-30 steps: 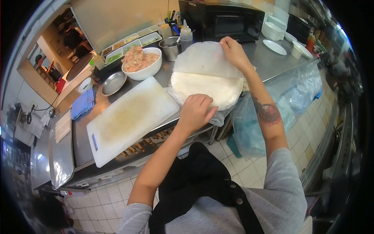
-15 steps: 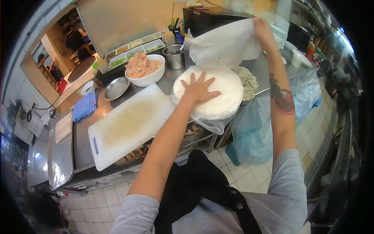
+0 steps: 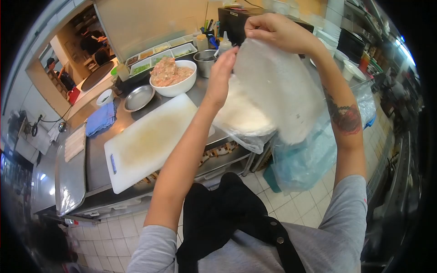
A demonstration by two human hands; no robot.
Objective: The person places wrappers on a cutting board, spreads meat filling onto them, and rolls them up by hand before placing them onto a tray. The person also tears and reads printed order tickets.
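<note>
A thin, whitish, see-through round dough sheet [image 3: 277, 91] hangs from my right hand [image 3: 282, 34], whose fingers and thumb pinch its upper edge. My left hand [image 3: 222, 75] is raised at the sheet's left edge, fingers stretched upward; whether the fingertips touch it I cannot tell. Below is a thick stack of round white sheets [image 3: 243, 111] on clear plastic, partly hidden behind the hanging one. To the left of the stack lies a white cutting board [image 3: 150, 145] with a yellowish stain in its middle.
Behind the board stand a white bowl of minced meat [image 3: 173, 77], a shallow metal dish [image 3: 137, 98] and a metal pot [image 3: 205, 61]. Trays of chopped ingredients [image 3: 159, 57] line the back. A folded blue cloth [image 3: 101, 119] lies left; a plastic bag [image 3: 296, 168] hangs right.
My left hand has lifted off the stack and risen to the sheet's edge. My right hand has moved left and nearer, and the sheet now hangs down in front of the stack.
</note>
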